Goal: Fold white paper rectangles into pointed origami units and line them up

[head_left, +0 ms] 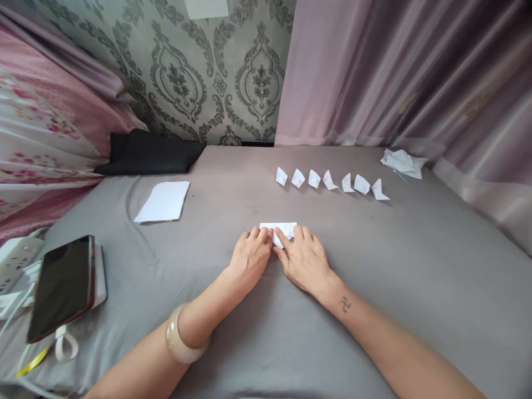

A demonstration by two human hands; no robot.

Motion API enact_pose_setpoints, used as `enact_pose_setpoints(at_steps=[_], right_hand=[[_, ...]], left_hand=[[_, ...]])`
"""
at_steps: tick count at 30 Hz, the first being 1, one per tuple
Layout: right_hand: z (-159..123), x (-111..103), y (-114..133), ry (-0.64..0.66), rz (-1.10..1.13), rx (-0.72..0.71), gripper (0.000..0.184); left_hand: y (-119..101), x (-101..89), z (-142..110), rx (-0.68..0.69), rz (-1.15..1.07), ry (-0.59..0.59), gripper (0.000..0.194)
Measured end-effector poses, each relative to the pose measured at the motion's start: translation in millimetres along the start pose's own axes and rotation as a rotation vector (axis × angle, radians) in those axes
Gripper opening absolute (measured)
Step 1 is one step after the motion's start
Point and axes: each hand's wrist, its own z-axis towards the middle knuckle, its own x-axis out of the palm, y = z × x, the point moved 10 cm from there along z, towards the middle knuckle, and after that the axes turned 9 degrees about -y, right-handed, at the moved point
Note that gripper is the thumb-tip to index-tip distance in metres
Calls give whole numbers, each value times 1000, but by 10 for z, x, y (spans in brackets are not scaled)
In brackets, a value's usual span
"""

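Observation:
A small folded sheet of white paper point(282, 227) lies flat on the grey cloth, its upper edge straight and its lower part pointed. My left hand point(251, 255) is closed at its left side, fingers curled down on it. My right hand point(305, 257) grips the right side, with the index finger stretched over the fold and the thumb at the lower point. The fingers cover parts of both sides of the paper. Beyond my hands stands a row of several small folded paper pieces point(315, 179).
A stack of white paper point(164, 201) lies on the left, in front of a black cloth point(153, 152). Crumpled white paper point(403, 162) sits at the far right by the curtain point(353, 72). A phone point(62, 288), a power strip point(16, 257) and cables are at the near left.

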Motion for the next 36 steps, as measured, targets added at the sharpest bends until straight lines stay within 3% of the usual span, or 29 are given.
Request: enact_pose_setpoints(at_steps=[12,18,22,24,26,28,30,32,36], right_hand=[[12,-91,-194,-21,12,34,35],[55,-120,-378,-26,62,108,35],[132,-14,-579,-31,183,191,33],[171,91,-666,-1,275,233,25],[193,163,-745,8,336,283,18],[210,180,-749,-8,376,265,10],[217,180,-697,-14,393,200,24],[209,204,-647,9,401,145,34],[202,249,-619,48,462,124,29]], left_hand=[[90,33,-23,-22,-88,79,21],[178,-34,-12,-42,-158,21,20],[415,-42,67,-184,-334,-75,25],[557,40,118,-283,-456,-78,32],[662,170,156,-368,-570,-51,25],[724,215,189,-399,-632,-99,19],[733,234,207,-385,-660,-142,31],[723,276,211,-379,-683,-131,29],[708,329,212,-386,-727,-71,16]])
